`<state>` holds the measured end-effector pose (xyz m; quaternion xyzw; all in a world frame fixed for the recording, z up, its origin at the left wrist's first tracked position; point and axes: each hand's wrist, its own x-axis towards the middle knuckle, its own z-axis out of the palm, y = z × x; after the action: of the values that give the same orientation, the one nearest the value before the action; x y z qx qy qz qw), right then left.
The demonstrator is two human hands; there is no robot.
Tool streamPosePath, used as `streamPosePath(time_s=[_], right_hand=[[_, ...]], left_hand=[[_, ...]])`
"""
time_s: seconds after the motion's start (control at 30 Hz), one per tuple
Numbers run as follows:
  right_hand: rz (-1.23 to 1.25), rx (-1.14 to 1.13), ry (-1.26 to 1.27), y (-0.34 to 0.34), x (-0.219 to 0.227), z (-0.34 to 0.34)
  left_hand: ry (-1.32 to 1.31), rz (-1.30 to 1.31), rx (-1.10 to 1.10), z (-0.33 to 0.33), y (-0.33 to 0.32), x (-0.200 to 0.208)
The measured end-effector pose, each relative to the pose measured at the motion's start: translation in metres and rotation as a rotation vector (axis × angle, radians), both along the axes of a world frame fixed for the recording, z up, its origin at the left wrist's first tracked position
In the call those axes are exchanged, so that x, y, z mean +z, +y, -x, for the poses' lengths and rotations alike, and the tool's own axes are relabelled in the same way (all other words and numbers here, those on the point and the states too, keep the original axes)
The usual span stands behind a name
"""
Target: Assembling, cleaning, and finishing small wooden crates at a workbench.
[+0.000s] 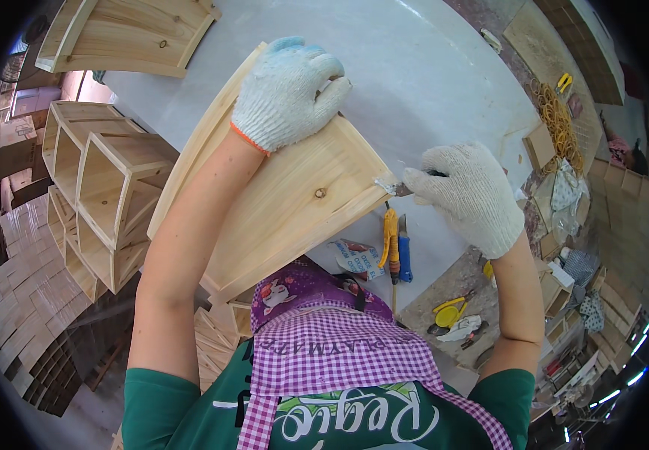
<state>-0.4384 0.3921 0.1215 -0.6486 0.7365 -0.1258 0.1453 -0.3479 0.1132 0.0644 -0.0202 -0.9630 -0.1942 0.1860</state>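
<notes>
A pale pine drawer-like box point(287, 202) lies tilted across the table in front of me, with a knot in its broad panel. My left hand point(289, 94), in a white knitted glove with an orange cuff, is closed over its far edge. My right hand point(468, 196), gloved too, pinches a small flat-bladed tool point(399, 190) that looks like a putty knife. Its tip touches the box's right corner, where a whitish smear shows. Just below that corner lie a yellow tool with a slim shaft point(390, 244) and a blue utility knife point(404, 251).
A printed packet point(358, 259) lies near the tools. Wooden frames point(107, 180) are stacked on the left, and another wooden box point(133, 37) stands at the far left of the grey table point(444, 82). Yellow cord point(557, 124) and plastic bags lie at right.
</notes>
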Motion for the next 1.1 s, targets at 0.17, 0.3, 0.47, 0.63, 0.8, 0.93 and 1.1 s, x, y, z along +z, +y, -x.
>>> streamPosePath(time_s=[0.17,0.3,0.47,0.63,0.8,0.93,1.1], right_hand=[[0.119,-0.120,-0.084,0.003,-0.015,-0.003],[0.139,-0.124,-0.121,-0.009,-0.017,-0.002],[0.020,-0.008,-0.053,-0.015,0.005,-0.005],[0.119,-0.042,-0.212,0.000,-0.002,-0.001],[0.249,-0.152,-0.246,0.010,-0.020,-0.019],[0.317,-0.161,-0.226,0.015,-0.022,-0.022],[0.348,-0.210,-0.265,0.024,-0.038,-0.028]], left_hand=[[-0.006,0.020,-0.022,0.002,0.000,-0.002],[-0.003,0.007,-0.018,0.006,-0.003,0.000],[-0.008,0.014,-0.007,0.006,-0.006,0.004],[0.011,0.021,-0.047,0.009,0.002,0.006],[0.043,-0.032,-0.091,0.002,0.004,0.003],[0.049,0.031,-0.041,0.004,0.002,0.009],[0.032,0.011,-0.056,0.008,0.004,0.007]])
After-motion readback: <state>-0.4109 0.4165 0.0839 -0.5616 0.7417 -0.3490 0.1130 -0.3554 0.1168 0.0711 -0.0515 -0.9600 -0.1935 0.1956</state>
